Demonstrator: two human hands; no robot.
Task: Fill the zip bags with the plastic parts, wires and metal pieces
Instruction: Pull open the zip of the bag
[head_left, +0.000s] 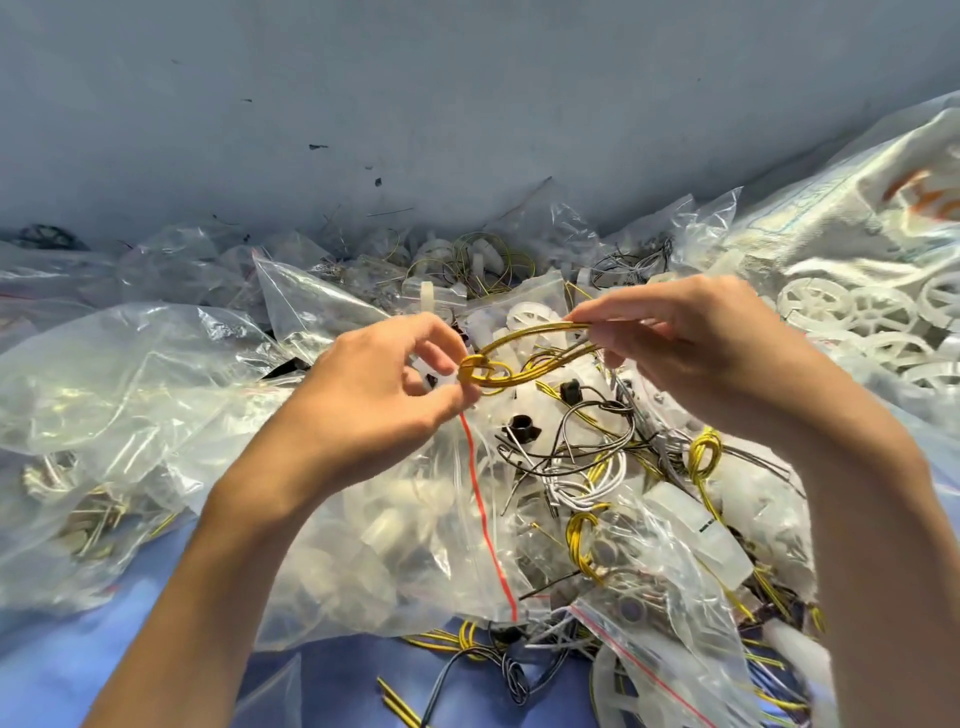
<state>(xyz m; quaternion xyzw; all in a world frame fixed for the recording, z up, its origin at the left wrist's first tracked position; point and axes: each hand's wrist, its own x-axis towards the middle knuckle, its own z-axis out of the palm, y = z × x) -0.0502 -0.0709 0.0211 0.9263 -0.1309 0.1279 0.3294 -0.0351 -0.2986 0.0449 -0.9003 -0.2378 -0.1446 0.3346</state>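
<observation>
A bundle of yellow wires (524, 358) is stretched between both hands above the pile. My left hand (374, 395) pinches its knotted left end between thumb and fingers. My right hand (691, 338) pinches the looped right end. Below the hands lies a clear zip bag with a red seal line (415, 545), holding pale plastic parts. Loose black, white and yellow wires (582, 452) and small black plastic pieces (519, 423) are heaped just right of that bag.
Several filled clear zip bags (104, 415) cover the left side. White plastic wheels (857, 312) and a large woven sack (857, 208) lie at the right. A blue surface (62, 675) shows at the lower left. A grey wall (415, 104) rises behind.
</observation>
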